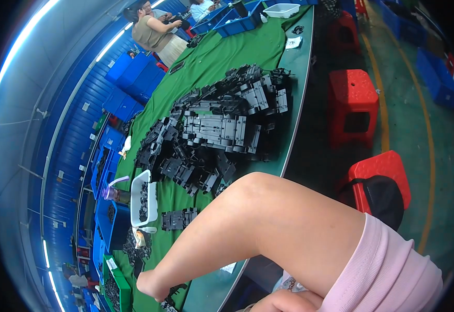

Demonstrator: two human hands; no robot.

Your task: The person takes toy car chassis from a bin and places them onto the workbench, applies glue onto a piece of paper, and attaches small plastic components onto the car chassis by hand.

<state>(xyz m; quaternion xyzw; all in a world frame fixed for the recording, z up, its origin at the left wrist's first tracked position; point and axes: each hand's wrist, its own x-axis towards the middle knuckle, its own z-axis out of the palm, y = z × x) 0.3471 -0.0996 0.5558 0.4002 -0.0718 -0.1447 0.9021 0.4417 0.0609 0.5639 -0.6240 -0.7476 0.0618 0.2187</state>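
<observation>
Bare from the pink sleeve down, my right arm crosses the lower middle with its elbow raised. My right hand bends down over the green cloth at the lower left, its fingers hidden from view. Close beside it lie small black plastic parts; whether it holds one I cannot make out. At the bottom edge, what looks like my left hand is only partly in view, near my body, fingers not clear. Past my forearm lies a black plastic vehicle chassis, and a large heap of similar chassis lies farther off.
A white tray holds small black parts, with a purple-lidded cup alongside. A green bin and blue bins line the far side. Red stools stand right of the table. Other people are at the far end.
</observation>
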